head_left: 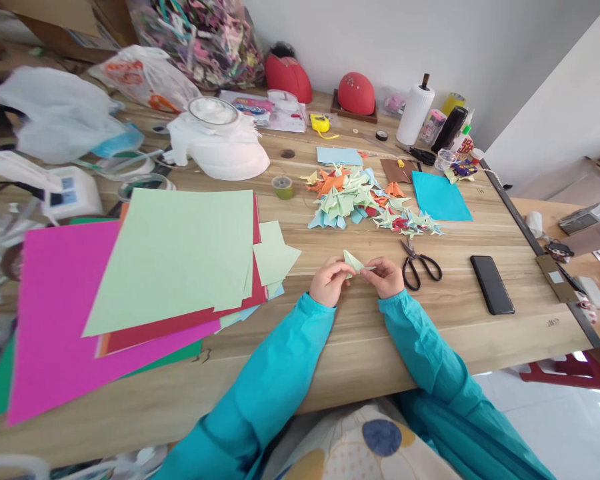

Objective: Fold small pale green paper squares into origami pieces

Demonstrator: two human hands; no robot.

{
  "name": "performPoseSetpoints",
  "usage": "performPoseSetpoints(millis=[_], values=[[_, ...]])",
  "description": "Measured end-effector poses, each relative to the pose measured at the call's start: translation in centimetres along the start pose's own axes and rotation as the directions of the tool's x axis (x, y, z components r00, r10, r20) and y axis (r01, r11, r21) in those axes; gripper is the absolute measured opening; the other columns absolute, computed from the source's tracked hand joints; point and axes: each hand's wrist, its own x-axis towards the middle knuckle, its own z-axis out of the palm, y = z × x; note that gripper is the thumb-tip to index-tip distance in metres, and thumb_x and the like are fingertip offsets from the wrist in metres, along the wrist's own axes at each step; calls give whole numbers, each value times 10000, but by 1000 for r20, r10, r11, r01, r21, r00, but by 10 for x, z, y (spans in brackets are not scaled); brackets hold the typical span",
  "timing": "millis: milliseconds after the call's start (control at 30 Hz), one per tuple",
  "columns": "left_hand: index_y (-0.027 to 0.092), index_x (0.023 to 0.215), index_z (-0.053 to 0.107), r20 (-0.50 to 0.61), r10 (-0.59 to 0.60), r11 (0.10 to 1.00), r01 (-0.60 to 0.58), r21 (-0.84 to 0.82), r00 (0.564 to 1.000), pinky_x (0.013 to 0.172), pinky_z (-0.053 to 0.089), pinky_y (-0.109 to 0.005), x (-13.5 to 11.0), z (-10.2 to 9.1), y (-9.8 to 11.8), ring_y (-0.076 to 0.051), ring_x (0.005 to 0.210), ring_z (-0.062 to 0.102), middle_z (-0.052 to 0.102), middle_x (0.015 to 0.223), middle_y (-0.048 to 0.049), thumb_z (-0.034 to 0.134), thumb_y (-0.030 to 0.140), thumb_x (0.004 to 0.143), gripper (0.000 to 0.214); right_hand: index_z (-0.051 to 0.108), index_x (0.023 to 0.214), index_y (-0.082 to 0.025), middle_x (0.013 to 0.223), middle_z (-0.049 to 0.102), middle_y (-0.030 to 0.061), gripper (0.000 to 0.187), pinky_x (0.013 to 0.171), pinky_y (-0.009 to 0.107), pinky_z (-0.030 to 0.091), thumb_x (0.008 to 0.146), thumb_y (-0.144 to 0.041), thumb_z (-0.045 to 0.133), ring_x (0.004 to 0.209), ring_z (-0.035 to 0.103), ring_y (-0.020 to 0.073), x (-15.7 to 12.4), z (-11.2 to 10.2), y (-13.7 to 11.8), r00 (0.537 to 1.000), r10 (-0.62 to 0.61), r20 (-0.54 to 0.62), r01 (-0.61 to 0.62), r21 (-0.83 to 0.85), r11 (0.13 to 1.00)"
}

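Between my hands is a small pale green folded paper (353,261), one point of it standing up. My left hand (329,283) pinches its left side with thumb and fingers. On the other side, my right hand (386,277) grips a thin pointed end. Just right of my right hand lie black-handled scissors (421,265), blades slightly apart. Beyond my hands is a heap of folded paper cranes (350,197) in green, orange, blue and red. Part of the folded paper is hidden behind my fingers.
To the left lie large coloured sheets (180,247) with small green squares (275,257) beside them. A black phone (492,285) rests at right, below a blue sheet (441,196). Farther back are a yellow tape measure (320,123), red pincushions (356,93) and a white roll (415,113).
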Motion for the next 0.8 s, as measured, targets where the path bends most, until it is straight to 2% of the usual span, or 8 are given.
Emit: performPoseSetpoints(millis=[100,167,267,400,500,633,800], values=[[141,814,657,37,-175,981,178,-74,984,485,431,-229,1,0,0,-92,480,510,579,610,-12,597,294,692,205,604,636,-185,606,618,7,119,515,251,456,605,-267,684,541,570,123,0,-2,4,993,-109,44,111,-43,993],[129,838,660,18,-258,956,258,-142,966,465,419,-230,1,1,1,-104,467,514,580,538,-6,635,335,659,274,623,622,-188,680,639,27,61,583,265,470,637,-241,650,635,595,139,0,-3,5,979,-179,94,185,-58,981],[118,755,660,-46,-282,948,271,-169,958,488,449,-250,2,3,3,-119,482,540,612,546,-17,699,354,582,296,642,625,-196,718,640,34,47,611,267,469,665,-203,618,678,597,140,-2,-3,3,955,-244,171,262,-96,960],[123,694,655,-98,-255,965,246,-95,962,527,475,-262,4,0,5,-112,462,536,576,481,17,753,303,499,283,655,619,-198,753,639,45,78,634,274,470,686,-212,618,704,593,141,-5,-2,-4,936,-266,229,300,-132,945],[128,693,657,-83,-247,964,236,-121,966,547,482,-262,5,-4,3,-113,482,544,581,485,19,767,279,471,290,648,674,-194,716,647,37,85,637,285,487,695,-275,634,677,601,139,-6,-2,-7,966,-177,191,186,-28,982],[130,709,649,6,-298,919,289,-269,955,574,498,-281,7,-7,-2,-123,525,568,624,567,1,782,264,439,330,618,774,-181,660,657,16,228,521,253,487,645,-357,682,541,589,115,-3,-3,-7,992,18,128,-30,92,995],[126,718,658,94,-304,902,318,-293,948,573,487,-258,7,-7,-5,-108,520,562,606,538,8,781,232,450,313,631,754,-174,592,643,-5,287,496,252,484,579,-384,720,482,560,104,-2,-1,-7,990,74,116,-85,91,992]])
